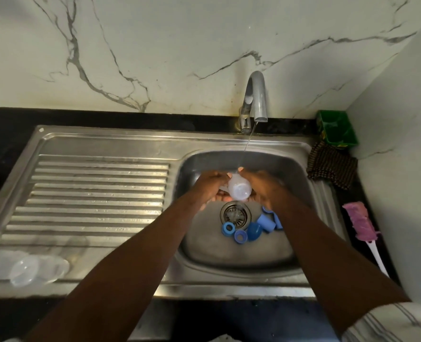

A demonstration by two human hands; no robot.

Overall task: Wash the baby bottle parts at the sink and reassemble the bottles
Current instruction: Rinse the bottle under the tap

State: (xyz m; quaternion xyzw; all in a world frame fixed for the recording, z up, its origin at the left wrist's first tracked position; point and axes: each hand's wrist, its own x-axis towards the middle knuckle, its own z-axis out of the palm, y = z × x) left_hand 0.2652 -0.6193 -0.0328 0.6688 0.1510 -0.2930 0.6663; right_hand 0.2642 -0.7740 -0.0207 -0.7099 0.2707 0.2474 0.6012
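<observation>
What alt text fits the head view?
The left hand and right hand hold a clear bottle under a thin stream from the tap over a steel sink. By the drain lie blue caps and rings; clear parts sit on the drainboard.

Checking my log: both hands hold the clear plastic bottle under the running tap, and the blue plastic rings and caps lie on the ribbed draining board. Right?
No: the head view shows the blue plastic rings and caps lying in the steel sink basin, by the drain. The rest is right.
</observation>
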